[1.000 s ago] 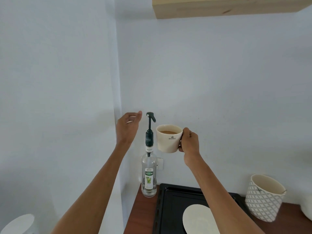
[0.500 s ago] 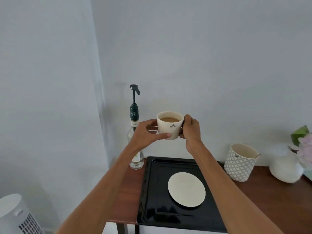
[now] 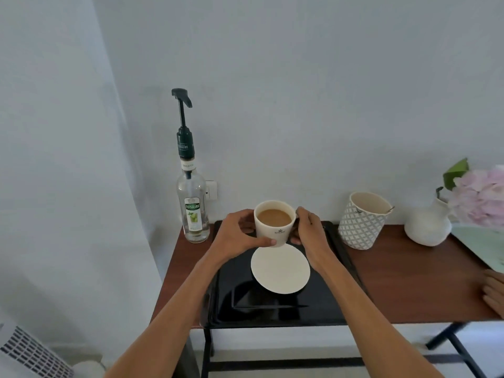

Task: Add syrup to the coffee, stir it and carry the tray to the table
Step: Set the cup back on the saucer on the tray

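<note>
A cream cup of milky coffee [image 3: 275, 223] hangs just above the far edge of a cream saucer [image 3: 280, 269], which lies on a black tray [image 3: 270, 309]. My left hand [image 3: 236, 236] wraps the cup's left side and base. My right hand [image 3: 309, 230] grips its right side, where the handle is hidden. A clear syrup bottle [image 3: 192, 211] with a dark green pump stands upright at the table's back left corner, apart from both hands.
The tray rests on a dark wooden side table [image 3: 414, 279]. A patterned pot [image 3: 362, 222] with a spoon handle stands right of the tray, then a white vase [image 3: 428, 225] with pink flowers. Another person's hand [image 3: 494, 291] lies at the right edge. A white appliance [image 3: 30, 353] stands low left.
The cup has come down from beside the pump nozzle to just above the saucer. My left hand left the pump and took hold of the cup. The view tilted downward.
</note>
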The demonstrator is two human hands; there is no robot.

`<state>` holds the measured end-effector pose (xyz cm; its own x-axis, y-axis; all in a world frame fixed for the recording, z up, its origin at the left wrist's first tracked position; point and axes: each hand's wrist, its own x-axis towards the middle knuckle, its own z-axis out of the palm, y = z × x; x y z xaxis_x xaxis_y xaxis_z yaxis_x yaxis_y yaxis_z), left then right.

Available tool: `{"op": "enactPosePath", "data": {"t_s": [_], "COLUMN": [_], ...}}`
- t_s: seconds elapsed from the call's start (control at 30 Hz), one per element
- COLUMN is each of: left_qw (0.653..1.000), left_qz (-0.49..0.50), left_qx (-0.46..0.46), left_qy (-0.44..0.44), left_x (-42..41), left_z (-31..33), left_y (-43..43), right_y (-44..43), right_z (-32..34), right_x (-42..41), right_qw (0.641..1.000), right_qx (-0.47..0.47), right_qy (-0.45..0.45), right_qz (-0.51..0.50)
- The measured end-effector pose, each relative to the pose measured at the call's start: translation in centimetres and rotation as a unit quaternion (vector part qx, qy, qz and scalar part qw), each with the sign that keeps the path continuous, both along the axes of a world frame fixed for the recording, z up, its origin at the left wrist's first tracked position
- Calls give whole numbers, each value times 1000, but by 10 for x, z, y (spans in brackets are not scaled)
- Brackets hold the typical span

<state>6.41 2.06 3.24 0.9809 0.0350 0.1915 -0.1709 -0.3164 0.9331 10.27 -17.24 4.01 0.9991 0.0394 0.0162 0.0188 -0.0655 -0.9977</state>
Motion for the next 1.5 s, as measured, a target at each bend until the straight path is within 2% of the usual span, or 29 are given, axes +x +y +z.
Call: {"op": "enactPosePath", "data": {"t_s": [0.23, 0.53, 1.0, 1.2, 1.5], "left_qw": [999, 996, 995, 995, 996], "left_qz": [-8, 3, 5, -1, -17], "left_qx": [13, 34, 55, 53, 50], "left_qy": [43, 78, 81, 90, 75], "left_x": [-3, 2, 5, 6, 4], "left_z": [-49, -78, -80, -80, -82], "left_y": [-24, -37, -38, -35, -35], "right_y": [-34, -53, -61, -68, -79], "right_z": [-51, -78, -77, -77, -62], "right_x": [0, 6, 13, 22, 30], "right_qw": [997, 991, 987, 984, 990], "right_qx": [2, -10, -54, -23, -59], "right_qy": [43, 81, 85, 125, 85], "right_qz": [56, 101, 128, 124, 95]}}
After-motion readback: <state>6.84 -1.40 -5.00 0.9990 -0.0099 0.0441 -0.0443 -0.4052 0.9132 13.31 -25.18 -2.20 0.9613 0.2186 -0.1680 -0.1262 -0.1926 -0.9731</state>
